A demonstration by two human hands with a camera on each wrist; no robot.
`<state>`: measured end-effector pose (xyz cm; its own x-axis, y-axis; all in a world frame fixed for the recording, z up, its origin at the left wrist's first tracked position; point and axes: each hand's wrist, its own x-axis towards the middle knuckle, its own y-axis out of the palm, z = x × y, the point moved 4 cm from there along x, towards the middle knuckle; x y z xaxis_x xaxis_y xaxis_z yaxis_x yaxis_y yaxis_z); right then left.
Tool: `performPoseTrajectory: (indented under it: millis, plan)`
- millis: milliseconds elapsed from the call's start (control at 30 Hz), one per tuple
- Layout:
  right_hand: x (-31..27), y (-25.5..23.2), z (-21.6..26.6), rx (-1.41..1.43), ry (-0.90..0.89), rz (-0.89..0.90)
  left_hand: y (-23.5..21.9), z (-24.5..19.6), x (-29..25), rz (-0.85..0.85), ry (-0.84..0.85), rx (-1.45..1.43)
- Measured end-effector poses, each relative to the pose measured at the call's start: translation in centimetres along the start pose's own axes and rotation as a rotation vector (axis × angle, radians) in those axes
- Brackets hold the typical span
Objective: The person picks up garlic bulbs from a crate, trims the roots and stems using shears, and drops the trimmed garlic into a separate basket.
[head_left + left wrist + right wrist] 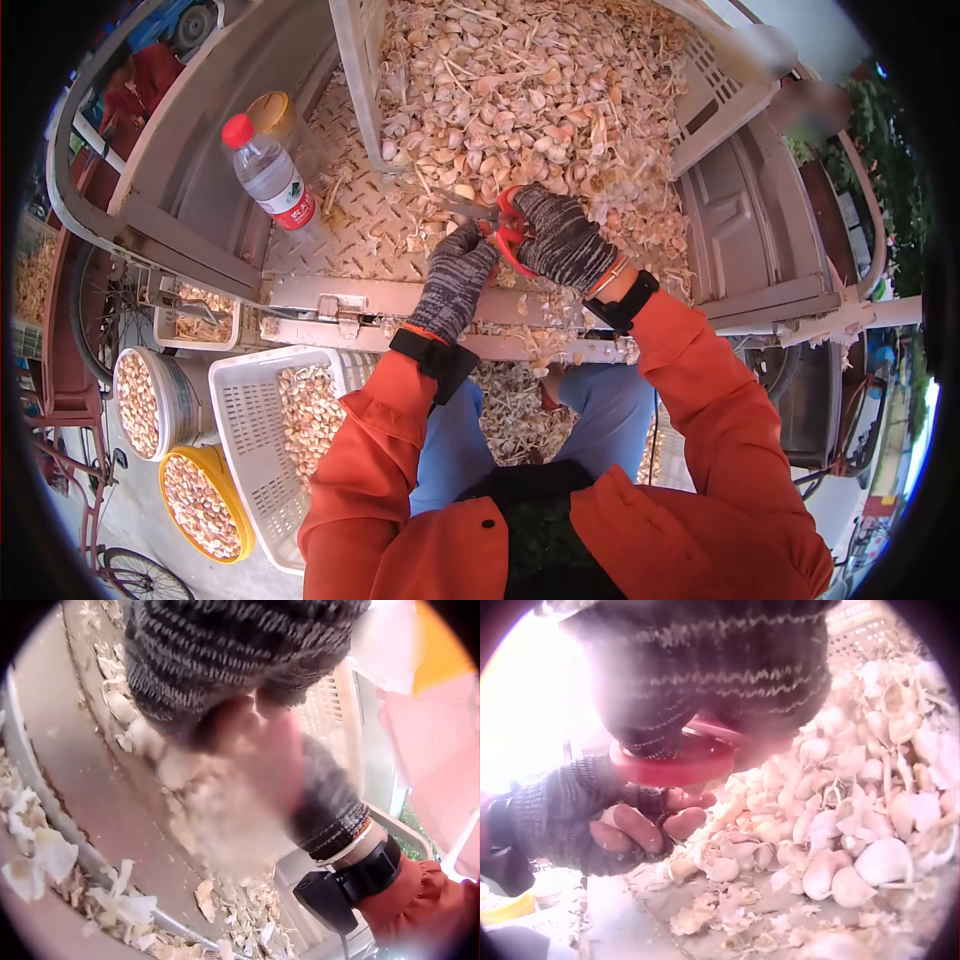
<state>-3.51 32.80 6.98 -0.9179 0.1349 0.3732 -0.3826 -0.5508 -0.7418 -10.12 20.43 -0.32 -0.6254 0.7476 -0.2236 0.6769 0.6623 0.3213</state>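
Observation:
Red-handled scissors are gripped by my gloved right hand, with fingers through a red loop. Their blades point left over the truck bed. My gloved left hand is close beside the scissors, its bare fingertips curled in the right wrist view. A small pale piece, seemingly garlic, shows at those fingers; its outline is partly hidden. Beyond both hands lies a large heap of garlic cloves and dry skins. Blur in the left wrist view hides the exact contact between the fingers and scissors.
A red-capped water bottle and a jar are on the bed at the left. Below the bed edge are a white crate, a white bucket and a yellow bucket, all holding cloves. Skins litter the ground between the legs.

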Motion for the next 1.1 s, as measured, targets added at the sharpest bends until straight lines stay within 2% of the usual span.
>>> performPoseTrajectory:
  millis: [33, 67, 100, 133, 167, 200, 233, 267, 300, 367, 400, 500, 667, 700, 800, 867, 933, 967, 1033, 1067, 1100]
  plan:
    - [-0.6, 0.1, 0.9, -0.007, -0.171, -0.028, 0.6, 0.4, -0.1, 0.014, -0.030, -0.119]
    - [-1.3, 0.1, 1.3, -0.008, -0.178, -0.034, 0.9, 0.6, -0.4, 0.028, -0.061, -0.236]
    - [-2.2, 0.1, 1.2, 0.185, -0.063, -0.028, 1.0, 0.7, -0.9, 0.048, -0.073, -0.367]
    - [-2.8, 0.1, 0.9, 0.380, 0.052, -0.020, 0.7, 0.8, -1.5, 0.044, -0.066, -0.362]
    - [-3.1, -1.8, 3.0, 0.135, -0.147, -0.135, 0.7, 0.8, -2.4, 0.109, -0.099, -0.564]
    - [-3.8, -3.1, 3.5, -0.020, -0.035, -0.169, 0.7, 0.6, -3.4, 0.172, -0.129, -0.765]
    - [-4.9, -3.6, 3.4, 0.006, -0.006, -0.161, 0.8, 0.6, -4.2, 0.175, -0.174, -0.896]
    - [-5.8, -4.2, 3.7, 0.032, 0.027, -0.156, 1.0, 0.4, -5.2, 0.168, -0.170, -0.887]
    - [-7.1, -5.0, 5.1, -0.235, -0.108, -0.123, 1.5, 0.1, -6.1, 0.180, -0.165, -0.915]
    - [-8.5, -4.9, 5.6, -0.267, -0.080, -0.085, 2.5, -0.1, -7.5, 0.211, -0.174, -1.036]
    - [-9.3, -4.9, 5.6, -0.305, -0.054, -0.036, 3.0, 0.0, -8.1, 0.222, -0.179, -1.033]
    - [-10.3, -5.0, 6.1, -0.310, -0.004, -0.019, 3.2, 0.1, -9.2, 0.110, -0.111, -0.940]
    - [-11.1, -5.0, 6.1, -0.185, 0.129, 0.069, 3.0, -0.4, -10.4, 0.166, 0.002, -0.714]
    - [-11.3, -5.0, 6.1, -0.199, 0.089, 0.031, 3.0, -0.5, -10.5, 0.181, 0.021, -0.625]
    - [-11.3, -4.7, 6.1, -0.273, 0.148, 0.077, 3.0, 0.2, -10.5, 0.089, 0.016, -0.668]
    - [-11.0, -4.3, 6.2, -0.312, 0.087, 0.063, 2.8, 0.8, -10.0, 0.116, 0.031, -0.687]
    - [-10.4, -4.1, 6.1, -0.107, 0.295, 0.139, 2.0, 1.6, -8.9, 0.041, 0.019, -0.748]
    - [-9.7, -3.8, 5.2, -0.112, 0.294, 0.139, 1.7, 1.5, -8.5, 0.044, 0.021, -0.751]
    - [-8.2, -3.8, 1.2, -0.272, 0.411, -0.109, 1.1, 1.5, -8.0, 0.062, -0.114, -0.834]
    - [-7.0, -3.2, -1.0, -0.185, 0.418, -0.131, 0.5, 1.4, -7.9, 0.062, -0.115, -0.841]
    - [-5.7, -2.8, -0.7, -0.166, 0.356, -0.114, -0.3, 1.2, -7.7, 0.070, -0.095, -0.826]
